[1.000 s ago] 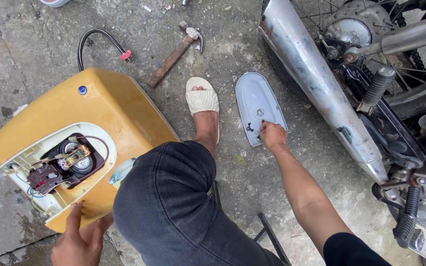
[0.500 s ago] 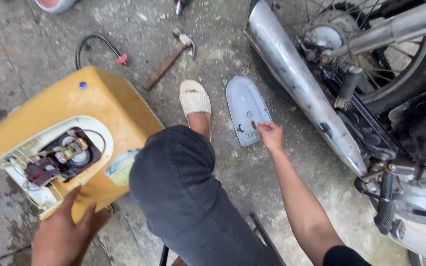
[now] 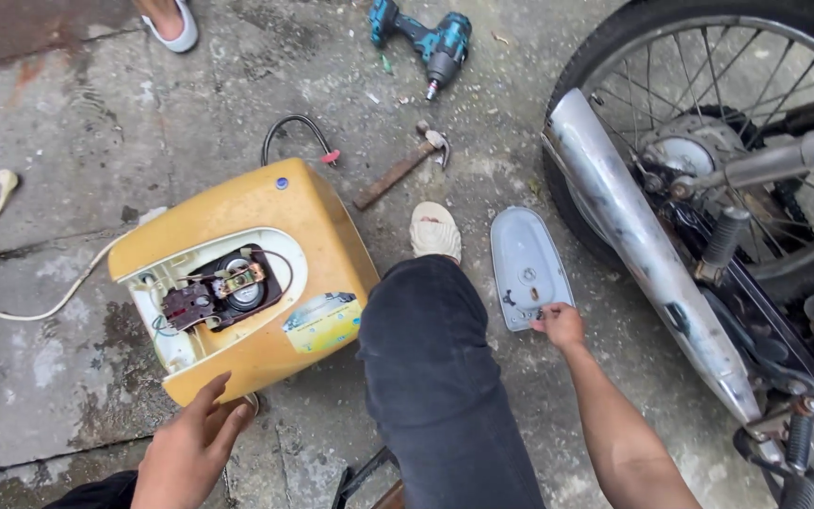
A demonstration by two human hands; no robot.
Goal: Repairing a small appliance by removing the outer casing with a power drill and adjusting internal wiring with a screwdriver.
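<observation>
Resting on the concrete by the motorcycle's exhaust pipe (image 3: pixel 633 236), the pale grey cover panel (image 3: pixel 528 266) lies flat beside a sandalled foot (image 3: pixel 435 231) — the right hand (image 3: pixel 560 324) touches its near edge, fingers curled over something small, though whether it grips is unclear. The left hand (image 3: pixel 190 452) is half open, fingertips against the lower corner of the yellow appliance casing (image 3: pixel 303 226) — its wiring compartment exposed. A hammer (image 3: pixel 402 170) lies beyond

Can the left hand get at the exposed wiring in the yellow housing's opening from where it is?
Probably yes. The left hand rests at the near edge of the yellow housing, and the opening with the wiring faces up, uncovered, just beyond it. Nothing lies between them; the knee sits off to the side.
</observation>
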